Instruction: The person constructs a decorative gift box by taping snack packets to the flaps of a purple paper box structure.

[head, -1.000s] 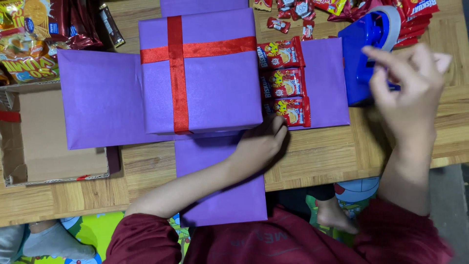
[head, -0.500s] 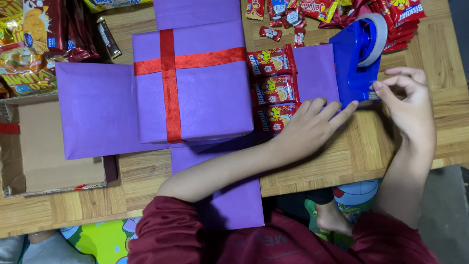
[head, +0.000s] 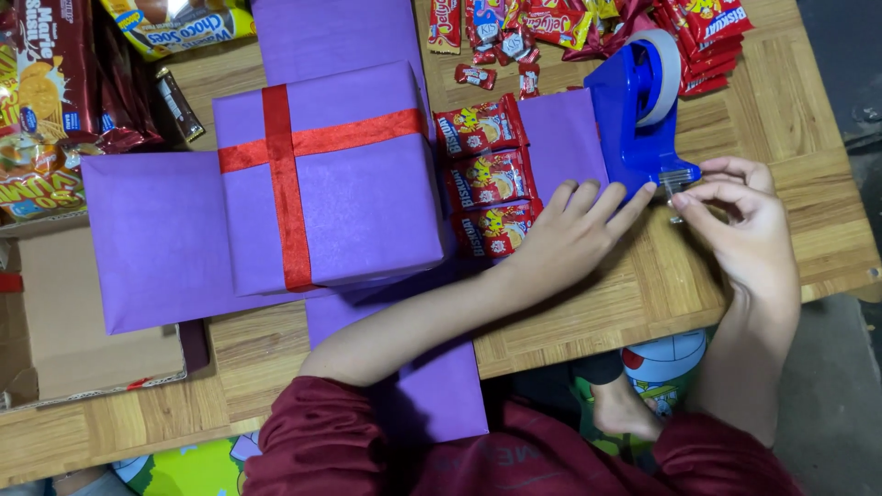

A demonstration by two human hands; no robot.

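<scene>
A purple box lid (head: pixel 331 188) with a crossed red ribbon sits on a cross-shaped purple paper layout (head: pixel 156 239) on the wooden table (head: pixel 735 101). Three red snack packets (head: pixel 487 174) are stuck on the right purple flap (head: pixel 560 138). My left hand (head: pixel 570 234) lies flat, fingers spread, on that flap's lower edge, its fingertips against the base of a blue tape dispenser (head: pixel 638 115). My right hand (head: pixel 744 220) pinches the clear tape end at the dispenser's cutter.
Red snack packets (head: pixel 551 23) lie scattered along the table's far edge. Biscuit and wafer packs (head: pixel 55 101) pile at the far left above an open cardboard box (head: pixel 73 331). The table's near edge runs just in front of my body.
My left hand has slid from the box's corner to the right flap beside the dispenser. My right hand has come down to the cutter and gripped the tape end.
</scene>
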